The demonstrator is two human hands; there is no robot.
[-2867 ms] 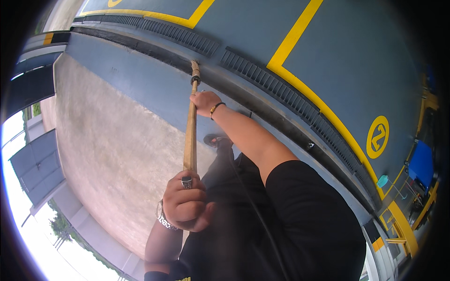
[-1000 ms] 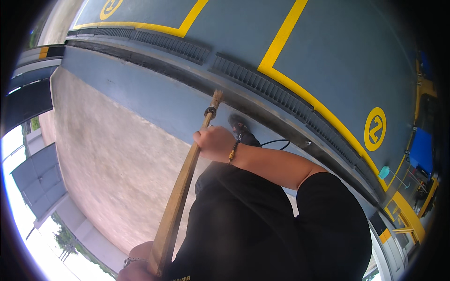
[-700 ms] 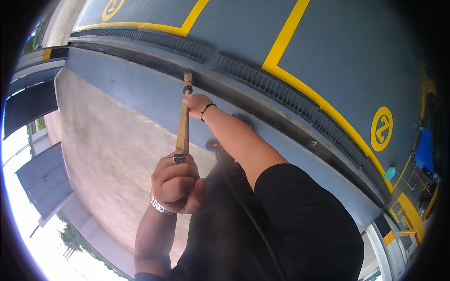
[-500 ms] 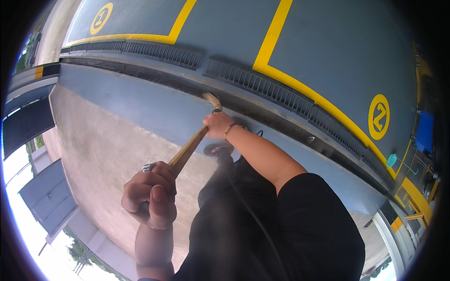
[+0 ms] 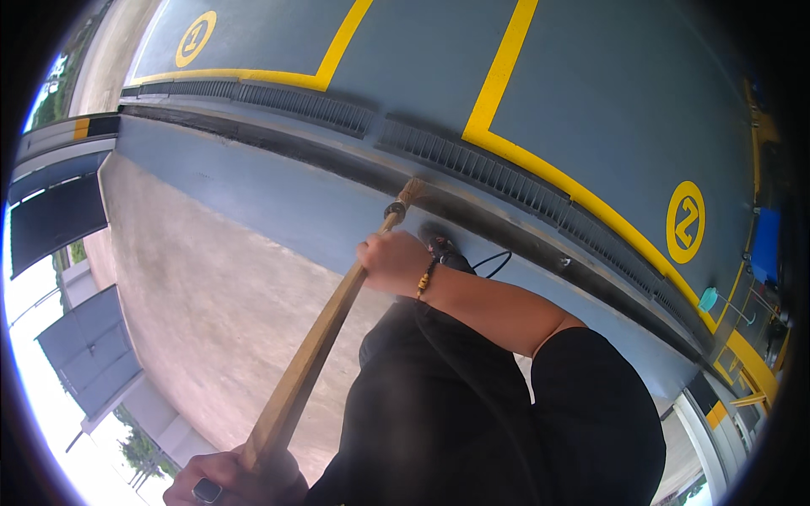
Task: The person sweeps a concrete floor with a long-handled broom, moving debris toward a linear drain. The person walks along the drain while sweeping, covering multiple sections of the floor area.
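Observation:
A broom with a long, squared wooden handle [image 5: 314,354] slants from the lower left up to the middle of the head view. Near its far end my right hand [image 5: 395,263] is wrapped round the handle, just below a dark band. The pale bristles [image 5: 412,191] reach the dark open drain channel [image 5: 472,221]; whether they touch its bottom I cannot tell. My left hand [image 5: 236,479], wearing a ring, is closed round the near end of the handle at the lower edge.
Metal drain grates [image 5: 472,156] lie along the channel's far side, by yellow floor lines [image 5: 498,67]. My shoe [image 5: 443,244] stands by the channel near a black cable [image 5: 496,263]. A blue container [image 5: 766,246] and a turquoise object [image 5: 707,298] are at the right.
My left hand has moved down and left toward the lower edge, and more handle shows between my hands. The bristles have shifted right, and my right hand slightly nearer to me.

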